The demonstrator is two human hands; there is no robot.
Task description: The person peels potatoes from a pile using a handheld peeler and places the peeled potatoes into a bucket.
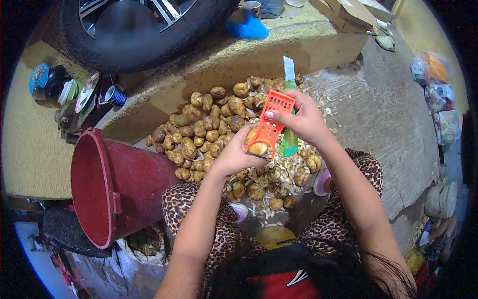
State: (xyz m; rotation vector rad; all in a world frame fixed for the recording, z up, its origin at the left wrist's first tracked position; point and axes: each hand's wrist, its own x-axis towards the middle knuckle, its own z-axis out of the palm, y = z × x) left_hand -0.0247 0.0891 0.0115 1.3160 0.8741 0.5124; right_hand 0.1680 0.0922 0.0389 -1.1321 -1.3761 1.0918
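Observation:
My left hand (pixel 233 155) is closed around a potato (pixel 258 146), whose pale peeled side shows under the peeler. In my right hand (pixel 306 117) is an orange plastic peeler (pixel 271 119) with slots and holes, its lower end against the potato. A knife (pixel 289 142) with a green handle and pale blade passes behind my right hand; I cannot tell whether it is also held or lies on the ground. Unpeeled brown potatoes (pixel 199 130) are heaped beyond my left hand. Pale peelings (pixel 286 172) cover the ground below both hands, with several potatoes among them.
A red bucket (pixel 142 187) lies tipped at the left, its mouth facing left. Behind the heap runs a concrete step (pixel 318 52) with a wheel (pixel 149 57), blue plastic (pixel 247 30) and cardboard (pixel 348 15) on it. Filled plastic bags (pixel 440 97) are at the right.

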